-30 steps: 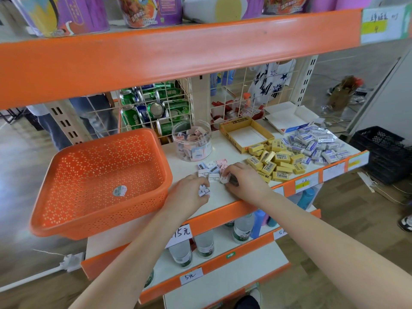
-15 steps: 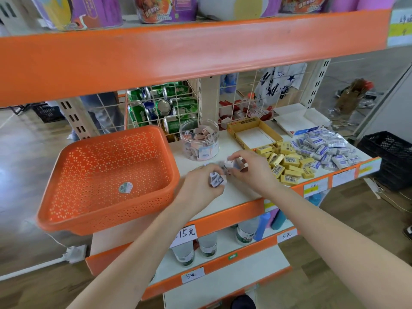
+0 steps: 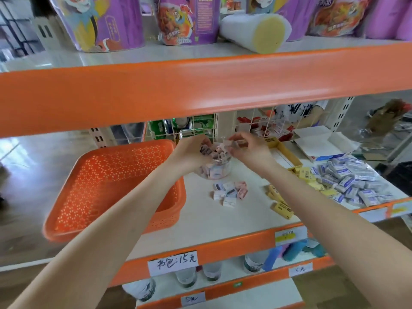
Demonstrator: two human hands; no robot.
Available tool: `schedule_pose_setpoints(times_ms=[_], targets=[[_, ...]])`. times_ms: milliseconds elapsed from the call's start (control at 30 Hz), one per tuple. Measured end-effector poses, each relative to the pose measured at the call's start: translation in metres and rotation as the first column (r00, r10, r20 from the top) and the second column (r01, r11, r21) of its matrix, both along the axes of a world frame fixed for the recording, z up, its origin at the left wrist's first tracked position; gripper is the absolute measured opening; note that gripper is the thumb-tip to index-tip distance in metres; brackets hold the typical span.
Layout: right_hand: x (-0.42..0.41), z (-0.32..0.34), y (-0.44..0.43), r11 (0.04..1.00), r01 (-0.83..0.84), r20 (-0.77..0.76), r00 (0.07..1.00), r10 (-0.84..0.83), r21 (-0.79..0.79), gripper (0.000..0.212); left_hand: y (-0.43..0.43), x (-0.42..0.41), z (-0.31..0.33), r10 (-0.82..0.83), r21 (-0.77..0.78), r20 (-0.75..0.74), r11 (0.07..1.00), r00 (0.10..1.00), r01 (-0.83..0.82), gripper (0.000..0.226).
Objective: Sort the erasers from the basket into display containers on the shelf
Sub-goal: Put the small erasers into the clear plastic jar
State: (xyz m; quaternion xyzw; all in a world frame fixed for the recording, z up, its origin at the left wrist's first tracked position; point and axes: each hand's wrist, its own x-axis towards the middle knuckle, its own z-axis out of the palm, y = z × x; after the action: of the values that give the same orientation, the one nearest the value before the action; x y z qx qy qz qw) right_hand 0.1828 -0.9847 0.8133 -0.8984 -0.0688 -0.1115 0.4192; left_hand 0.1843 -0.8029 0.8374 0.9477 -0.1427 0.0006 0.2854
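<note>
Both my hands are raised over the clear round jar (image 3: 217, 169) of small erasers at the back of the shelf. My left hand (image 3: 192, 152) holds a few small erasers above the jar's left rim. My right hand (image 3: 249, 146) pinches pink and white small erasers over the jar's mouth. A cluster of small white and pink erasers (image 3: 229, 192) lies on the shelf in front of the jar. The orange basket (image 3: 111, 186) stands at the left. Yellow erasers (image 3: 281, 206) and blue-white erasers (image 3: 352, 181) lie in piles at the right.
A yellow cardboard box (image 3: 287, 152) and an open white box (image 3: 321, 141) stand behind the piles. The orange beam (image 3: 200, 88) of the upper shelf hangs low over my hands. Green cans sit behind a wire grid (image 3: 191, 128). Bottles stand on lower shelves.
Both hands lifted from the shelf surface with small erasers and moved back and up to the clear jar. The camera moved closer and lower.
</note>
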Motion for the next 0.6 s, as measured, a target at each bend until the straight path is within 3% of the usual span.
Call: schedule_pose_setpoints(times_ms=[267, 600], targets=[[0.033, 0.001, 0.003, 0.997, -0.049, -0.062, 0.997, 0.046, -0.056, 0.032, -0.005, 0.028, -0.005, 0.073, -0.104, -0.025, 0.992, 0.997, -0.075, 0.055], [0.019, -0.014, -0.008, 0.996, -0.045, -0.001, 0.999, 0.045, 0.074, 0.010, -0.004, 0.013, -0.002, 0.066, -0.091, 0.021, 0.994, 0.998, -0.064, 0.039]])
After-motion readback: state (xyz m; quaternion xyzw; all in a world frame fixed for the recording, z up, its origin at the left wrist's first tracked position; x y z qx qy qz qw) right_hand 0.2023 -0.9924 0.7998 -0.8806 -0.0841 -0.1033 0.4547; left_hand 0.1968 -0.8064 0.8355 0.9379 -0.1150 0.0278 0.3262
